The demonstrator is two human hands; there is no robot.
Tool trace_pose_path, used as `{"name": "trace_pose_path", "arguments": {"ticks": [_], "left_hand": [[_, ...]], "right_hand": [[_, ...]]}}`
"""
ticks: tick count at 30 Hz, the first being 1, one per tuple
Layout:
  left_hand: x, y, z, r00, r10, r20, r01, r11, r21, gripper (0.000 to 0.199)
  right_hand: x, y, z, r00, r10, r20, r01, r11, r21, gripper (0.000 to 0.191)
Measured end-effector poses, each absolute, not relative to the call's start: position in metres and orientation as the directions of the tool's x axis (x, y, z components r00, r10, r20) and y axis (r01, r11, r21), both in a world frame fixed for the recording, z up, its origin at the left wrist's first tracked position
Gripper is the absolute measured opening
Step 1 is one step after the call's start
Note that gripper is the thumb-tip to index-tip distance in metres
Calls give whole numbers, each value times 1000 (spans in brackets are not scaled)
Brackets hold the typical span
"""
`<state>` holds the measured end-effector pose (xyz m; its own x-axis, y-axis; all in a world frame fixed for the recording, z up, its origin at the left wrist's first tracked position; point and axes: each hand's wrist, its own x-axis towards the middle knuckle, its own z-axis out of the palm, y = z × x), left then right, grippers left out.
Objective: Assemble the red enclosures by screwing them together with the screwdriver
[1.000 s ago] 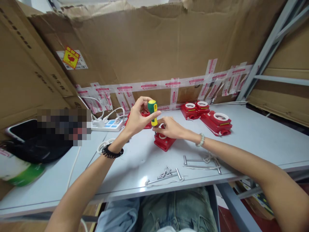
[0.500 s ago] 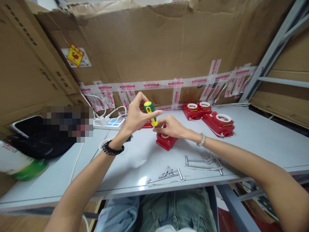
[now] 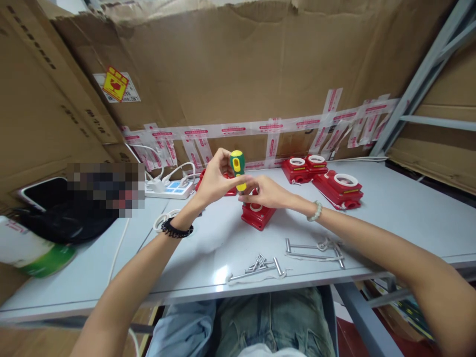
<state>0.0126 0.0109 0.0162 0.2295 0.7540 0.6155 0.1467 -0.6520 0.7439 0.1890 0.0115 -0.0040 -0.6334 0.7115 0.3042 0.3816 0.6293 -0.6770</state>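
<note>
**Cardboard wall (image 3: pixel 238 64) backs a pale tabletop (image 3: pixel 409 208) at close quarters**

Against the taped backdrop, a person holds a green-and-yellow screwdriver (image 3: pixel 237 157) nearly upright over a small red box (image 3: pixel 260 219) around the middle of the tabletop. The left hand (image 3: pixel 217 179) grips the handle, thumb across the front and fingers curled behind. The right hand (image 3: pixel 269 192) comes in from the other side, thumb and fingertips drawn close about the tool's lower end; whether they pinch the shaft or something beneath it cannot be told. The red box sits on the tabletop, partly hidden by that hand, a pale ring (image 3: pixel 256 207) on its top.

The screwdriver looks light and stiff, its plump handle best held around the middle and the slim shaft guided near its foot. The red box appears rigid and fairly light, its glossy finish likely a little slippery; the side walls, away from the ring, seem the surest hold.

Loose screws (image 3: pixel 256 264) and metal bars (image 3: pixel 315 257) lie near the front edge, more red boxes (image 3: pixel 329 193) stand toward the right, and a white power strip (image 3: pixel 174 195) lies at left.
</note>
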Motion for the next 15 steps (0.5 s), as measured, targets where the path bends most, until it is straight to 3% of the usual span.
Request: {"name": "trace_pose_path", "arguments": {"ticks": [3,10,15], "left_hand": [[17,10,12,159,748,644,205,-663,720,57],[4,3,17,467,766,443,-3,-499,866,49],[6,8,13,281,777,563,126,-612,781,48]], "right_hand": [[186,9,-6,-573,736,361,409,638,-652,15],[190,13,-6,-650,688,321,371,657,-657,15],[189,12,-7,-612,724,318,406,633,-659,18]]}}
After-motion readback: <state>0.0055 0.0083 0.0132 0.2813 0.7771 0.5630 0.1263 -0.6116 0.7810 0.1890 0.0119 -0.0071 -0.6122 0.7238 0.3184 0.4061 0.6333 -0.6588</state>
